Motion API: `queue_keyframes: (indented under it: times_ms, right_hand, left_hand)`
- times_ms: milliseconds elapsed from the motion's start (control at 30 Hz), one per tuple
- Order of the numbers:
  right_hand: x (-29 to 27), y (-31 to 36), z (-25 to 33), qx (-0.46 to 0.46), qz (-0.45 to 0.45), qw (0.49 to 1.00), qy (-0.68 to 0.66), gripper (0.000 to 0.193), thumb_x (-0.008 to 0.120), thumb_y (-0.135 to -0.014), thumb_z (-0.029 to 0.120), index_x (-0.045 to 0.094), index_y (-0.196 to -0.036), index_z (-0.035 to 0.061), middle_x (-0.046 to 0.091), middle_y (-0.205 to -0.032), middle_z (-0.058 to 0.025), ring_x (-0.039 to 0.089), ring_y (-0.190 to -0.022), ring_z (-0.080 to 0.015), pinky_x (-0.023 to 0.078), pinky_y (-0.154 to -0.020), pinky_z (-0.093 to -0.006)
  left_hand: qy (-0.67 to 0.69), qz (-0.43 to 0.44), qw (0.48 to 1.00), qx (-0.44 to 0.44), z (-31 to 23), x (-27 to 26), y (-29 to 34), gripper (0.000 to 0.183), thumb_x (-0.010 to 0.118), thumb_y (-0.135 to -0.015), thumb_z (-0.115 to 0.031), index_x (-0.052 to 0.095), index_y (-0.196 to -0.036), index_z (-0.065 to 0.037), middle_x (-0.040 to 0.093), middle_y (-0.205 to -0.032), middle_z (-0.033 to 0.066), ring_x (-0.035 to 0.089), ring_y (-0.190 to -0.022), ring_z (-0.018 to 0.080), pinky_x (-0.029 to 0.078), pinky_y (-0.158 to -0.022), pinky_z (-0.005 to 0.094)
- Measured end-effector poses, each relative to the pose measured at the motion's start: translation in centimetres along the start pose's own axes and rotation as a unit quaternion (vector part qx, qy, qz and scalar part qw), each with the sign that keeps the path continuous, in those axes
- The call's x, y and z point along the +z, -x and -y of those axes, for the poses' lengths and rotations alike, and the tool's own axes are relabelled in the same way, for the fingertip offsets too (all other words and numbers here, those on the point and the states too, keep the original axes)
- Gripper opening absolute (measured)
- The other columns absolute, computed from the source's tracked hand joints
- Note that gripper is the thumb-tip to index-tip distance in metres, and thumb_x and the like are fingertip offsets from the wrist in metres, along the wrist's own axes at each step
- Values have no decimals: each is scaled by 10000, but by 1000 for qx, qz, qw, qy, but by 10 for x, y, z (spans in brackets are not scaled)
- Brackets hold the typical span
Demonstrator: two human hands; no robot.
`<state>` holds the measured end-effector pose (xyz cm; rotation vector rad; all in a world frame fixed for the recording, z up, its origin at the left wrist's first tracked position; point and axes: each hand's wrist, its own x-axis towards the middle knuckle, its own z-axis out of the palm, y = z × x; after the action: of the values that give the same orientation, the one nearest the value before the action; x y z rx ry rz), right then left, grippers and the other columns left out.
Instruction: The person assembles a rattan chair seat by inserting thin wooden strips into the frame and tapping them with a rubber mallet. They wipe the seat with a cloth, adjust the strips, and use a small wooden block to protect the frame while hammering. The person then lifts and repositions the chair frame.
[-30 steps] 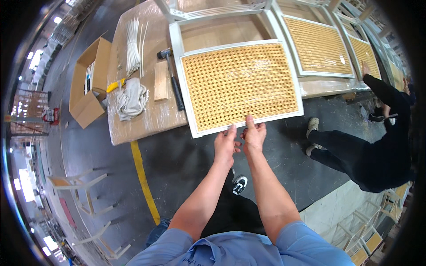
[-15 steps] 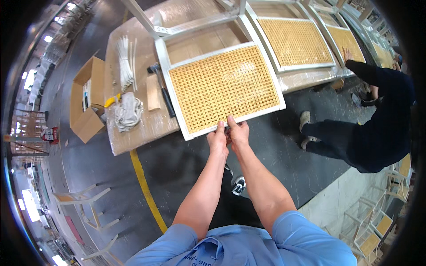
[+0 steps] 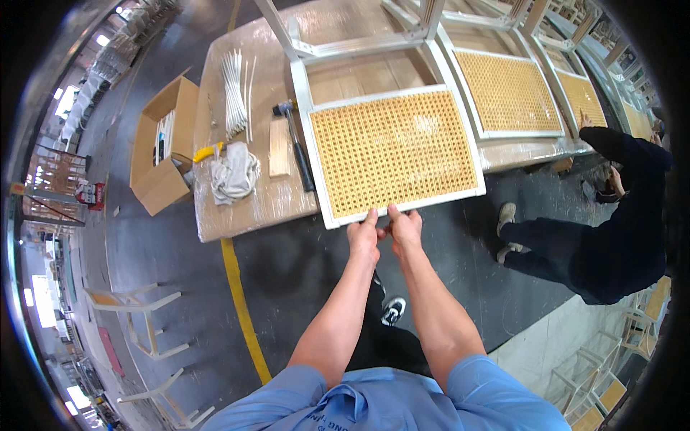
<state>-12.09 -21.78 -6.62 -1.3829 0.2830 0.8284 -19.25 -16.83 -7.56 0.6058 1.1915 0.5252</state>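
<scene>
At the lower left of the frame, a pale chair frame lies on the floor. At the upper left stands an open cardboard box, and right of it the film-wrapped table bears a yellow handle, a crumpled whitish cloth, a bundle of white strips, a wood block and a dark-handled hammer. Upper centre, the white-framed cane panel reaches past the near table edge. On its near rail, the left hand pinches, thumb on top and fingers curled below, partly hidden; just beside it, the right hand pinches the same rail likewise, thumb forward. At the upper right lies a second cane panel, then a third one, with a hand of a dark-clothed co-worker at it
</scene>
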Motion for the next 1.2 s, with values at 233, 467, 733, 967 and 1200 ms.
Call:
queue_keyframes:
  times_ms: [233, 467, 733, 967, 1200]
  right_hand:
    - [-29, -20, 12, 16, 5, 1000, -16, 199, 722, -990, 180, 622, -1004, 9, 600, -758, -16, 537, -568, -120, 520, -497, -313]
    - [-21, -17, 15, 7, -1, 998, 61, 227, 706, -999, 201, 619, -1019, -7, 596, -785, -31, 502, -592, -122, 516, -547, -344]
    - [-37, -11, 23, 41, 40, 997, 58, 402, 701, -1008, 388, 642, -1149, 16, 714, -986, -85, 575, -650, -121, 555, -578, -331]
    - [19, 45, 26, -220, 74, 937, 260, 362, 743, -976, 214, 676, -1268, 12, 709, -917, -81, 594, -674, -94, 511, -611, -259]
    - [282, 43, -23, -423, 207, 779, 414, 545, 768, -875, 151, 561, -1377, 115, 627, -1166, -252, 648, -1020, -478, 558, -860, -512]
  left_hand:
    - [75, 40, 996, -26, 4, 2, 4, 268, 733, -992, -210, 627, -1193, -68, 665, -945, 42, 578, -594, 137, 566, -631, 361]
    - [-1, -25, 999, 29, 6, 9, -1, 293, 698, -1020, -241, 608, -1218, -45, 639, -845, 26, 493, -498, 115, 545, -549, 361]
    - [-125, 25, 991, -29, -15, 19, 13, 469, 652, -1033, -405, 603, -1290, -16, 700, -1143, 115, 651, -681, 167, 552, -579, 338]
    - [-431, 199, 875, 90, -74, -104, 19, 455, 690, -995, -407, 668, -1283, -55, 746, -1120, 101, 718, -877, 226, 581, -785, 364]
    - [-515, -17, 696, 500, -261, -205, -49, 465, 534, -1022, -109, 504, -1470, 11, 488, -1531, 221, 439, -1441, 389, 338, -1205, 484]
